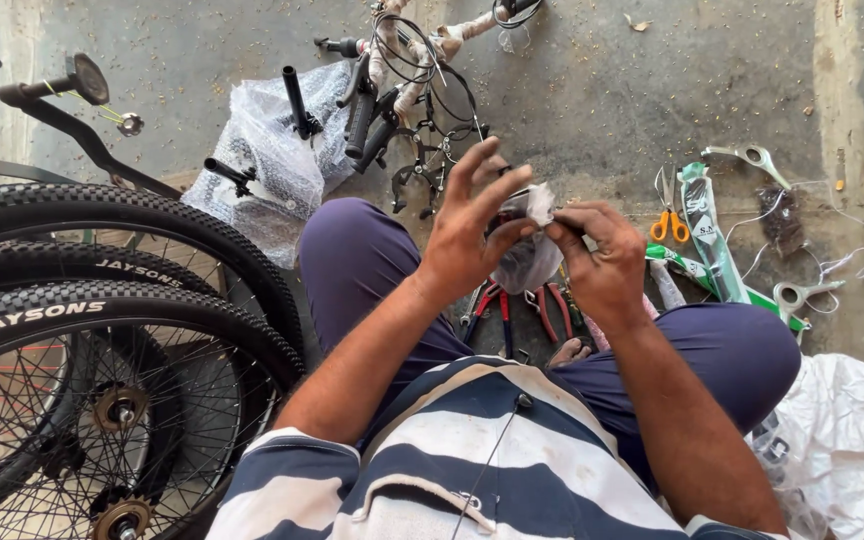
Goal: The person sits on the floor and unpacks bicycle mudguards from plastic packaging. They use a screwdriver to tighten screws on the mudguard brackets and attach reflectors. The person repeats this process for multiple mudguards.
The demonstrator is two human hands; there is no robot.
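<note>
Striped shirt, hands gripping plastic packet

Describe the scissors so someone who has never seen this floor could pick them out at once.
Start from the person's right hand, which with the left hand works a small plastic-wrapped part. Look right, across the concrete floor, to the long green packet. The scissors lie beside its left edge, the only tool there with bright orange handle loops.

Rough grey concrete floor, stained and dusty, in bright even daylight.
</note>
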